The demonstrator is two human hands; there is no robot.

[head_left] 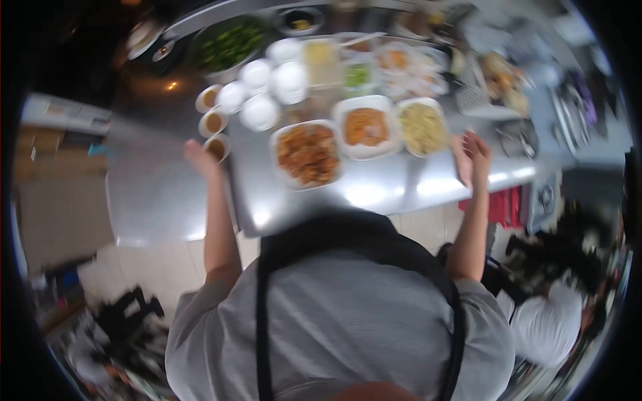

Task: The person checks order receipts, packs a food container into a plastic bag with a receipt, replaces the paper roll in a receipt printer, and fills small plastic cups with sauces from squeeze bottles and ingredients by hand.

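My left hand (199, 155) is blurred at the steel table's left part, beside the nearest of three small cups of brown sauce (216, 147); whether it touches the cup is unclear. On the right, my right hand (473, 152) is over the table's front edge with its fingers loosely bent and apart, and nothing shows in it. It is nearest to a white container of pale yellow pieces (422, 128). Left of that are a white container of orange food (365, 127) and one of reddish-brown chunks (307, 154).
White round lids or bowls (259, 111) are grouped behind the containers. Farther back are a large bowl of greens (229, 43), a green-filled tub (358, 77) and a white basket (476, 100). A person in white (548, 324) is at the lower right.
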